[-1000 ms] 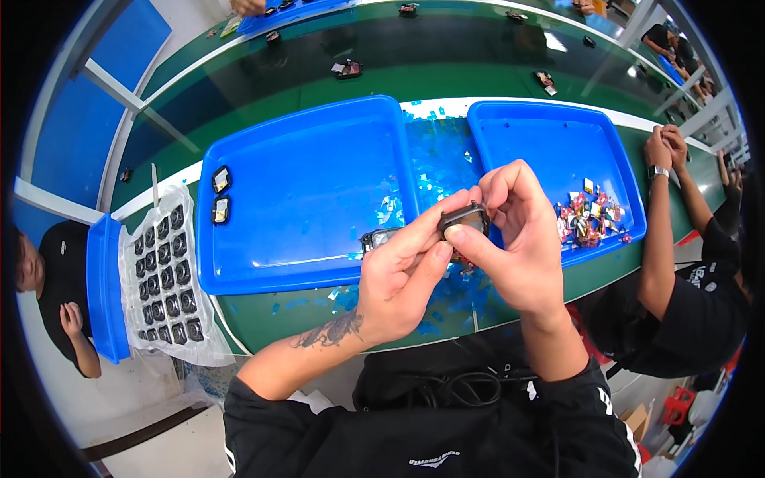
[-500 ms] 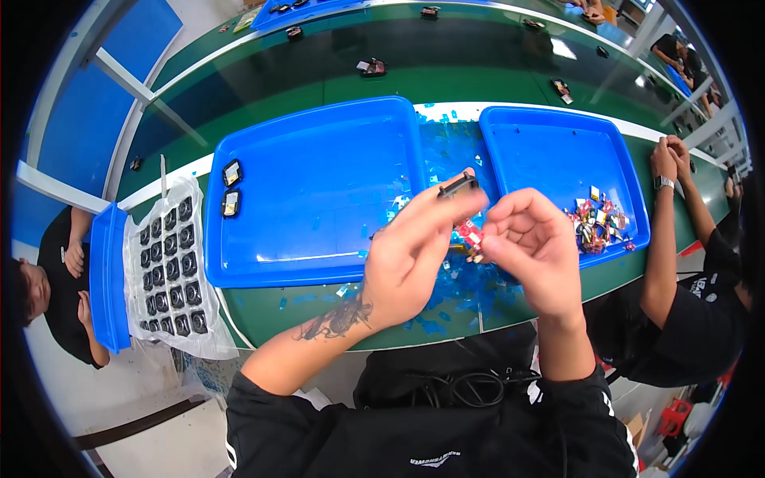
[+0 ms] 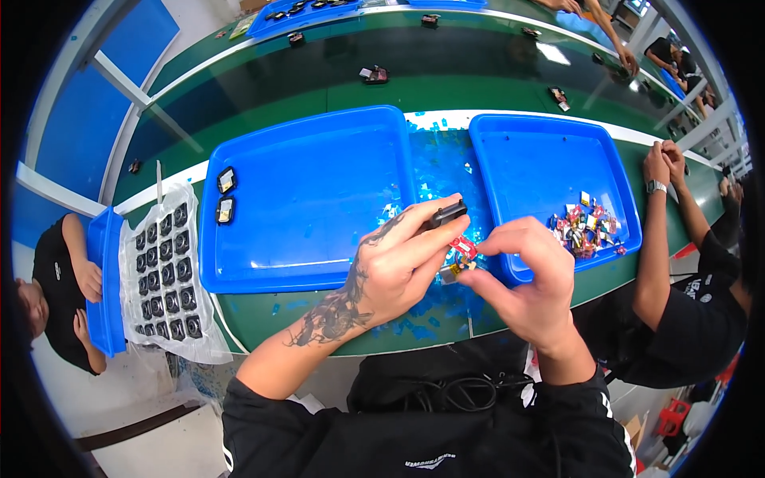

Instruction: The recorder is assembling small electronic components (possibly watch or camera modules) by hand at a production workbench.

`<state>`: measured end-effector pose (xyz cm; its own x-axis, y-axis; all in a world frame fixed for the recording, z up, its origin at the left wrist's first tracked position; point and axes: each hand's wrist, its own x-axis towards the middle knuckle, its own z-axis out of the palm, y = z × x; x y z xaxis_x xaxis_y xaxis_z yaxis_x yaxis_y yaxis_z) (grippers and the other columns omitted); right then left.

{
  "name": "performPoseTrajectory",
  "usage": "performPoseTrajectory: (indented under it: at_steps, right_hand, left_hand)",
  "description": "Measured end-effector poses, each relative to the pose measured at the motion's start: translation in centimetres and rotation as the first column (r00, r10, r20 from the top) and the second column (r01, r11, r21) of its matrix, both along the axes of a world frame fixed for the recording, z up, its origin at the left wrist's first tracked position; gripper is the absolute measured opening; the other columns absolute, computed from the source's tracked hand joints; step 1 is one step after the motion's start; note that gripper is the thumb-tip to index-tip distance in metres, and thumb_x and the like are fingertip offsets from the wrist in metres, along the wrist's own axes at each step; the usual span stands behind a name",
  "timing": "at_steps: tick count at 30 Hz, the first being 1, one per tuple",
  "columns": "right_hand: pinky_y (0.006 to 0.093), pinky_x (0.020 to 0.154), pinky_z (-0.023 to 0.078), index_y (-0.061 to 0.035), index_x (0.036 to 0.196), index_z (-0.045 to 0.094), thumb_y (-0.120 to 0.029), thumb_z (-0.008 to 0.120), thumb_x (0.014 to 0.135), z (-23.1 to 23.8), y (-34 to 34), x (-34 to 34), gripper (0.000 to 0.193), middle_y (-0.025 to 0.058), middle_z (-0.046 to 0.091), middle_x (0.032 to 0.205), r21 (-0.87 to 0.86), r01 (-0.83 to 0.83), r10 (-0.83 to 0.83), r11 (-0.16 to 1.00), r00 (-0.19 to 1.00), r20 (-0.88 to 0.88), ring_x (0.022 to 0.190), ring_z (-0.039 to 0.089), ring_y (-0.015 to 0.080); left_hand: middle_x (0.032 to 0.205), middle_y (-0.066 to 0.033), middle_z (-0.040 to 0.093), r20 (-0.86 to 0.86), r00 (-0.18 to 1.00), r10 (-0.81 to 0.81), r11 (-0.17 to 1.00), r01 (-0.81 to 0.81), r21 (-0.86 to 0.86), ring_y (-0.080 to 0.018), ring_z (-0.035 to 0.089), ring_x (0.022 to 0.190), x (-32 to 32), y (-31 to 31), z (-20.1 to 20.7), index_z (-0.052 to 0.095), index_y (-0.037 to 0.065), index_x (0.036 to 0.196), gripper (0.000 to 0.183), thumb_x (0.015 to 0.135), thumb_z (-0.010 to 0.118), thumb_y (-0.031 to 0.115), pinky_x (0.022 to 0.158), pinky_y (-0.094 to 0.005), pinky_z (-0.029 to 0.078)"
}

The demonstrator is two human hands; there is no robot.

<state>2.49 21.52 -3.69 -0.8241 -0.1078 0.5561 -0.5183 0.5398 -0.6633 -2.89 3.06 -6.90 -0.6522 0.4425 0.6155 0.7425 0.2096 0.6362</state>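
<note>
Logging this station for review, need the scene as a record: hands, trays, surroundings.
left hand: holding a black casing
right hand: at a small red component, grip unclear
larger tray: blue, two black-framed pieces at its left side
smaller tray: blue, pile of small parts near right
between trays: scattered blue scraps
left of larger tray: round black parts in rows

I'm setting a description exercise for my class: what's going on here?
A person works two-handed above a green table. The left hand holds a black casing, and the right hand is at a small red part near it; whether it grips the part is unclear. Two black cases lie in the left blue tray, and small parts are heaped in the right blue tray.
</note>
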Motion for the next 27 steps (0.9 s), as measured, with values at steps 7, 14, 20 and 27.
performPoseTrajectory:
  at_steps: [7,14,20,27]
  right_hand:
    - [0.0336,0.062,0.049,-0.0046,0.085,0.067,-0.004,0.082,0.065,0.6,-0.7,0.1,0.026,0.0091,0.064,0.082,0.137,0.081,-0.07,0.987,0.994,-0.082,0.073,0.063,0.0254]
    - [0.0305,0.06,0.048,-0.0028,0.083,0.068,-0.001,0.078,0.072,0.6,-0.7,0.3,0.015,0.0094,0.063,0.076,0.08,0.026,-0.023,0.996,0.999,-0.04,0.067,0.063,0.0229]
    - [0.0229,0.057,0.048,0.0015,0.084,0.067,-0.001,0.072,0.082,1.3,1.4,0.1,0.005,0.0061,0.065,0.077,-0.312,-0.115,0.24,0.943,0.885,0.398,0.066,0.061,0.0095]
    - [0.0228,0.059,0.048,0.0018,0.086,0.067,-0.001,0.071,0.083,2.2,1.8,-0.1,0.006,0.0055,0.065,0.08,-0.292,-0.157,0.29,0.944,0.816,0.5,0.069,0.061,0.0089]
  left_hand:
    - [0.119,-0.0178,0.063,-0.08,0.995,0.058,0.997,-0.062,-0.039,-0.0306,0.067,0.098,0.0,-0.2,-0.2,0.069,0.001,0.109,0.034,0.076,0.067,-0.007,0.08,-0.035,0.057]
    - [0.114,-0.0182,0.065,-0.194,0.981,0.027,0.996,-0.043,-0.079,-0.0302,0.069,0.091,0.0,-0.3,0.0,0.071,0.0,0.105,0.035,0.07,0.073,-0.004,0.076,-0.0346,0.057]
    - [0.109,-0.0143,0.068,-0.398,0.913,-0.087,0.991,0.04,-0.124,-0.027,0.07,0.087,-0.9,-0.9,0.1,0.073,0.004,0.096,0.031,0.066,0.077,0.003,0.07,-0.0335,0.059]
    - [0.107,-0.0133,0.069,-0.437,0.897,-0.072,0.986,-0.004,-0.17,-0.0248,0.071,0.087,-0.8,-1.0,0.3,0.074,0.005,0.092,0.027,0.065,0.077,0.004,0.069,-0.0317,0.059]
